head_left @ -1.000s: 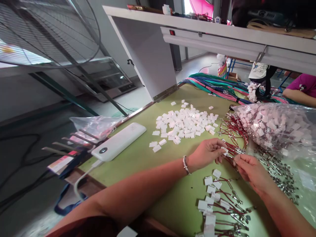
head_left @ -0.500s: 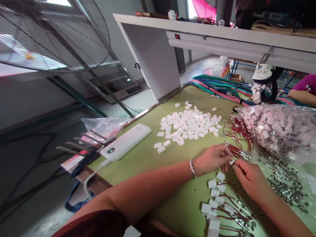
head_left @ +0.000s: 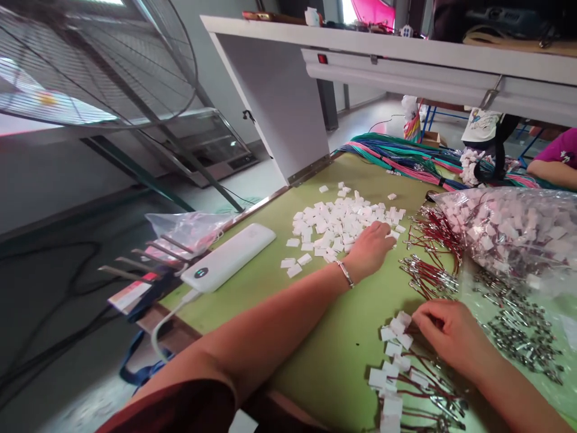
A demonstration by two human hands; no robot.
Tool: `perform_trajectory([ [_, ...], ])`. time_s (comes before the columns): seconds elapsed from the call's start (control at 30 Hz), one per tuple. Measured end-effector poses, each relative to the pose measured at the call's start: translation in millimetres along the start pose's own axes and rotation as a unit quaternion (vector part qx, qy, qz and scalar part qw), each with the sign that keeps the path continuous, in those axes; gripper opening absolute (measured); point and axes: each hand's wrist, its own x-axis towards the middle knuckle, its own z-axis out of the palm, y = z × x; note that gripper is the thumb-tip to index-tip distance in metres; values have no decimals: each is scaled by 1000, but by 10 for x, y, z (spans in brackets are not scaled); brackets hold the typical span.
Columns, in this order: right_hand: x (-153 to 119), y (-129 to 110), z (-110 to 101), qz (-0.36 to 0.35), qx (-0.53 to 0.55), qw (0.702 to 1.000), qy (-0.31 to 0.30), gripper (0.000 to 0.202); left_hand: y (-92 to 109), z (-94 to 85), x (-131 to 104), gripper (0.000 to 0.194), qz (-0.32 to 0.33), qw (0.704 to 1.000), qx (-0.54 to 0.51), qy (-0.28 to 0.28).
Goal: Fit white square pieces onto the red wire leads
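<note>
My left hand (head_left: 370,248) reaches over the right edge of a loose pile of small white plastic connector housings (head_left: 336,219). Its thumb and forefinger are apart among the pieces; the other fingertips are partly hidden. Lower right, my right hand (head_left: 451,331) is closed in a pinch on a red wire, mostly covered by the fingers, beside a white housing (head_left: 404,319) at the top of a group. Below, several housings (head_left: 377,377) lie in a column with red wires (head_left: 417,364) and metal terminals running rightward. A bundle of red terminal wires (head_left: 428,276) lies between my hands.
A clear bag of white housings (head_left: 518,234) stands right, with loose metal terminals (head_left: 518,325) before it. A white power bank (head_left: 229,258) with a cable lies left. Coloured wires (head_left: 396,153) cross the back below a white shelf (head_left: 383,51). A fan (head_left: 99,66) stands left.
My left hand has left the right hand and moved up and left to the housing pile. My right hand has come down slightly, to the wired group, where a housing now sits at the top.
</note>
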Motion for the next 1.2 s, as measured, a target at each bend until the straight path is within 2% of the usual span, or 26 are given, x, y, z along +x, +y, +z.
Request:
perform_trajectory([
  [0.13,90,176,-8,55,-139,986,80,19,23,24,-16,12,10,998,-59,30],
  [0.2,125,223,35,67,-212,972,77,15,72,-25,-36,11,-6,990,-125,62],
  [0.27,146,236,85,59,-252,964,68,14,135,-79,-60,12,-55,968,-234,71],
  [0.33,159,248,113,49,-249,965,68,15,209,-114,-90,12,-119,916,-382,29],
  [0.4,168,279,107,48,-207,974,75,16,282,-128,-127,12,-173,839,-515,-21],
  [0.47,175,323,77,46,-143,985,90,17,343,-132,-167,14,-205,774,-598,-42],
  [0.6,168,363,18,56,-16,989,133,20,414,-149,-236,14,-240,702,-670,-38],
  [0.77,114,254,-18,73,83,986,125,23,493,-152,-278,14,-241,614,-743,-116],
  [0.83,89,208,-29,56,68,985,147,21,518,-145,-285,17,-225,598,-759,-127],
  [0.93,61,182,-40,29,46,983,177,19,533,-138,-288,18,-213,591,-767,-133],
  [1.07,52,203,-40,8,24,984,178,21,530,-141,-289,17,-198,607,-756,-145],
  [1.2,54,223,-34,-36,-60,978,197,18,533,-159,-296,14,-195,612,-751,-153],
])
